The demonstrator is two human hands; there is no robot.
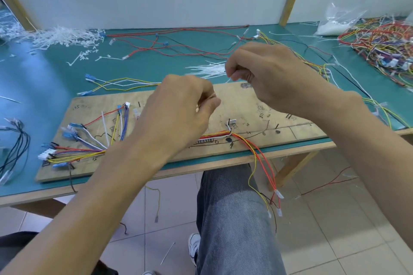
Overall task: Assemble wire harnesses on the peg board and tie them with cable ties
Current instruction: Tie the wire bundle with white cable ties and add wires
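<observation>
Hands are both curled above the board [245, 105]. At 8 o'clock of the left hand [178, 114], the wires [89, 147] fan out across the pegs. Its thumb and forefinger pinch a thin white cable tie [228, 80], blurred, which runs toward 2 o'clock, where the right hand [268, 73] pinches the other end.

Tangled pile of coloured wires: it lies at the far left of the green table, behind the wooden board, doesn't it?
Not quite. The head view shows the tangled pile of coloured wires at the far right of the green table, behind the wooden board, not at the far left.
</observation>
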